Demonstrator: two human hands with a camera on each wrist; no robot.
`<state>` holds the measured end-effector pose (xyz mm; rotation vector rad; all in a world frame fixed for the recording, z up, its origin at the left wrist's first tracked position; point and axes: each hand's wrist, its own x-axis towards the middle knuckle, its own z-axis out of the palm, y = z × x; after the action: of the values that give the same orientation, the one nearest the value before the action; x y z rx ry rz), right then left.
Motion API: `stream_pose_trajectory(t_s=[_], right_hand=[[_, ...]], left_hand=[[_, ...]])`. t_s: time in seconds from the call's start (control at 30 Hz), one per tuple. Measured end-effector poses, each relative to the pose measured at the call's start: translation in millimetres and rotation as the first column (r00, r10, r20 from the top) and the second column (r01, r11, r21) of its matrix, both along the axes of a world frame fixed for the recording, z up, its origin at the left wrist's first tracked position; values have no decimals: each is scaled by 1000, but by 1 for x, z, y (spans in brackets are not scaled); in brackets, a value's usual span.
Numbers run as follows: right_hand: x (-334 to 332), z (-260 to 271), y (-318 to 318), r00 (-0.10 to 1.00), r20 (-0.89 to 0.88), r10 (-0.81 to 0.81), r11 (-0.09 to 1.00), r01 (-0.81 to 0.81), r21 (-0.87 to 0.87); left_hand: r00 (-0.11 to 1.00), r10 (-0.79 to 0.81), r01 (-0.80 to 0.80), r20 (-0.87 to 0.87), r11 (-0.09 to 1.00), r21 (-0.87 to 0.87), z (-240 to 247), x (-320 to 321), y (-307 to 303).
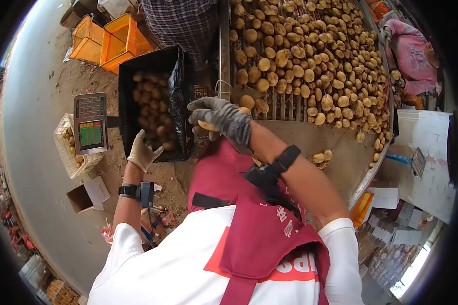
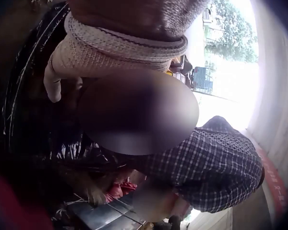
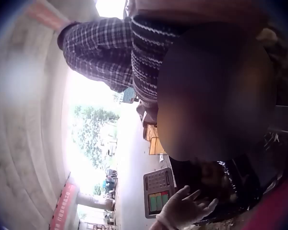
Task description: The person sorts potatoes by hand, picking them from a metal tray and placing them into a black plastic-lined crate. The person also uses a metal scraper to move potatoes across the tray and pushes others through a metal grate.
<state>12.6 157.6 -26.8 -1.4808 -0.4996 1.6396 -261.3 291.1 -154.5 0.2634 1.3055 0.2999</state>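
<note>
A black crate lined with black plastic holds many potatoes, blurred in the head view. At its near left corner is my left hand in a pale knit glove, thumb and fingers spread, nothing in the grasp. My right hand, in a grey striped glove, reaches across between the crate and the sorting table, fingers curled round a potato that shows below them. Loose potatoes lie on the table just beyond this hand. Blurred ovals hide much of both wrist views.
A slatted table bears a wide spread of potatoes on the right. A scale display and a white basket stand left of the crate, orange crates behind. A person in a checked shirt is beyond; another in pink is far right.
</note>
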Motion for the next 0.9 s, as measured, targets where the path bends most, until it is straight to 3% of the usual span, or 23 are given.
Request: stream_pose_trajectory(t_s=[0.03, 0.07, 0.1, 0.13, 0.17, 0.23, 0.27, 0.3, 0.33, 0.37, 0.4, 0.43, 0.5, 0.57, 0.63, 0.67, 0.7, 0.73, 0.77, 0.8, 0.87, 0.9], right_hand=[[7, 2, -10, 968, -218, -127, 991, 116, -62], [16, 0, -24, 968, -212, -133, 991, 123, -60], [29, -7, -40, 873, -448, -193, 976, 216, 1], [34, -5, -53, 711, -666, -225, 947, 320, 21], [34, -3, -65, 713, -659, -237, 944, 330, 17], [35, 4, -90, 517, -713, -473, 816, 563, -133], [40, 10, -104, 524, -770, -363, 841, 540, -29], [40, 14, -116, 524, -765, -375, 834, 551, -32], [37, 19, -128, 762, -558, -328, 861, 484, 155], [36, 23, -139, 918, -284, -276, 881, 360, 307], [40, 14, -150, 725, -625, -290, 864, 479, 154], [42, 16, -161, 726, -617, -303, 858, 490, 156], [38, 22, -185, 656, -625, -423, 814, 579, 57], [47, 19, -217, 629, -591, -505, 761, 647, 38], [80, -16, -269, 732, -260, -630, 720, 676, 158], [95, -25, -291, 702, 63, -709, 702, 696, 148], [112, -34, -316, 595, 377, -710, 681, 717, 149], [136, -61, -350, 463, 593, -659, 682, 700, 211], [154, -79, -383, 289, 765, -575, 691, 673, 265], [161, -76, -408, 281, 763, -582, 681, 681, 268], [169, -71, -442, 298, 506, -809, 374, 926, 53], [167, -78, -452, 296, 504, -812, 370, 927, 52]], left_hand=[[999, -43, 42, 14, 998, 41, -1, 7, -4], [996, -85, 82, 31, 993, 88, -1, 15, -6], [991, -124, 114, 59, 982, 150, -4, 29, -5], [983, -168, 151, 74, 969, 196, -3, 39, -10], [973, -214, 189, 86, 953, 237, -4, 49, -18], [956, -274, 238, 107, 933, 270, 10, 75, -41], [913, -376, 308, 160, 890, 338, 42, 94, -55], [856, -474, 365, 205, 836, 409, 74, 111, -68], [816, -527, 406, 238, 815, 413, 103, 126, -83], [807, -537, 414, 246, 811, 413, 105, 133, -95], [755, -580, 417, 305, 784, 460, 106, 139, -107], [696, -622, 414, 359, 756, 507, 109, 146, -119], [550, -817, 576, 175, 522, 629, 121, 160, -139], [420, -905, 646, 70, 352, 678, 126, 175, -159], [351, -930, 691, 111, 338, 639, 119, 182, -169], [289, -947, 732, 143, 315, 604, 116, 186, -171], [282, -949, 732, 144, 310, 607, 115, 191, -172], [175, -974, 628, -142, -1, 778, 114, 195, -172], [120, -894, 467, -432, -333, 819, 114, 200, -173], [110, -894, 462, -435, -342, 818, 113, 205, -175], [52, -697, 482, -715, -610, 629, 110, 215, -181], [24, -566, 487, -824, -713, 504, 106, 217, -183]])
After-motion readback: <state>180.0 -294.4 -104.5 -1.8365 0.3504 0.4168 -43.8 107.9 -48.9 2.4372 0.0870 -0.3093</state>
